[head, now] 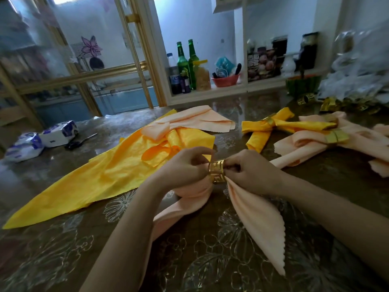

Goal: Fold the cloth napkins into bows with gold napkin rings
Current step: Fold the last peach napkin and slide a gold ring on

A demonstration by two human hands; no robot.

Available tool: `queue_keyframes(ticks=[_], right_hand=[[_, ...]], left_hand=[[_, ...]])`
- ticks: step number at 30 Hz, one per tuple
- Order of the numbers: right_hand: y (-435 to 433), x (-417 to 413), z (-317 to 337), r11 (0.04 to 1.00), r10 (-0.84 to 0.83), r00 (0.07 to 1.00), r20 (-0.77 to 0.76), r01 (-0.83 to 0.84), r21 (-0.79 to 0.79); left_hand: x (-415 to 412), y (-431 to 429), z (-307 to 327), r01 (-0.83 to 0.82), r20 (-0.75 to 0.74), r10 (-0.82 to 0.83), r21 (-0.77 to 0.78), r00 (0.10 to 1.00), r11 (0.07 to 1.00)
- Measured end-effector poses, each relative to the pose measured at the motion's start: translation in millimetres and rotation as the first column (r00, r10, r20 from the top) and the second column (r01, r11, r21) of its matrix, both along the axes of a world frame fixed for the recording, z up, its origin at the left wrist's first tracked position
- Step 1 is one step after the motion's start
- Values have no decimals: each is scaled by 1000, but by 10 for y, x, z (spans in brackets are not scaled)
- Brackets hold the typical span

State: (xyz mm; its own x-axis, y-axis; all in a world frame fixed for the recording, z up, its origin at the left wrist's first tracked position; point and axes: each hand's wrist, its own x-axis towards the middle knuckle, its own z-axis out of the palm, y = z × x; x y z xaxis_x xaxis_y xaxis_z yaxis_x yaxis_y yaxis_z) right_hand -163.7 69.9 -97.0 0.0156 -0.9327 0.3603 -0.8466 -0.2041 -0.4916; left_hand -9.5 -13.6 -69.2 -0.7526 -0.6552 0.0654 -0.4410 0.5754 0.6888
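Note:
A peach napkin [256,216] lies at the table's middle, gathered through a cut-out gold napkin ring [216,172]. My left hand [183,167] pinches the cloth on the ring's left side. My right hand [248,171] pinches the cloth on the ring's right side, fingers touching the ring. Two pointed tails hang toward me. A large yellow napkin [101,180] lies spread to the left, with another peach napkin [202,121] behind it. Finished bows rest at the right: a yellow bow [273,127] and a peach bow [328,140], each in a gold ring.
Loose gold rings [307,99] lie at the far right by a pile of clear plastic wrap [357,66]. Two tissue packs [42,140] and scissors [80,142] sit at the left. A shelf behind the table holds green bottles [185,64] and a red bowl [225,81].

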Motion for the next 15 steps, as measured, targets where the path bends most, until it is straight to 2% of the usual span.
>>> queue_keyframes(ticks=[1,2,4,7,11,15], right_hand=[[10,1,-3,1000,13,1000,20,-13,1],[24,-4,2,1000,30,999,45,-31,5],[34,-26,0,998,60,994,95,-62,21],[24,-86,-4,994,72,981,182,-86,67],[36,-130,63,990,90,922,377,-124,69],[64,-142,112,989,109,878,467,-141,35]], left_hand=[[11,22,41,49,22,-51,66,998,997],[8,56,66,97,49,-100,65,994,993],[-32,130,51,159,78,-155,-49,985,986],[-102,172,4,139,31,-135,-142,990,980],[-86,156,43,144,-54,-151,-117,987,983],[-81,143,61,150,-81,-163,-148,983,978]])
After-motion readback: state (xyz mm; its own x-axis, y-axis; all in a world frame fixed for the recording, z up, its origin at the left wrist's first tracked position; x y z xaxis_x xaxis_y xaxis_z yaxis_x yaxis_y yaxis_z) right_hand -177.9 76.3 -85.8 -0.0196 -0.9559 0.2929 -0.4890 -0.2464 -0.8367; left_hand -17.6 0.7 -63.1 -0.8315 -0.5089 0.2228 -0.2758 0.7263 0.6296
